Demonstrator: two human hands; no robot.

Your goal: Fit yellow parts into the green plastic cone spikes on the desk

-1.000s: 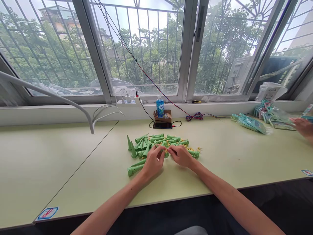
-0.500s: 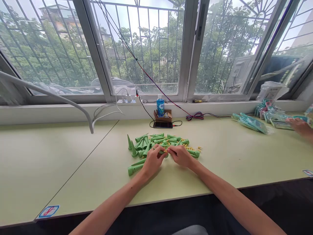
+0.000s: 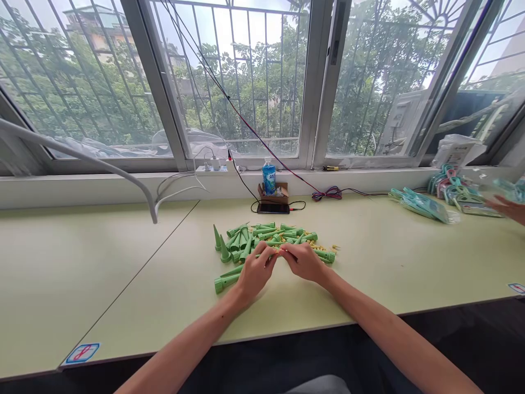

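Note:
My left hand is closed, fingers pinched, with a green plastic spike mostly hidden in its grip. Its fingertips meet those of my right hand, which pinches a tiny yellow piece, largely covered by the fingers. Just beyond both hands lies a pile of hollow green plastic spikes, each with a wide ribbed collar. Two of them stand upright at the pile's left. Small yellow pieces are scattered among and right of the spikes. Beside my left wrist lies another green spike.
Behind the pile are a phone with cables and a blue bottle in a small cardboard box. A grey tube reaches over the table's left. Bagged teal items lie at right, near another person's hand.
My hands have shifted only slightly, and the green end showing beneath my fingertips is out of sight. At the far right, the other person's hand has moved, lifting a clear bag.

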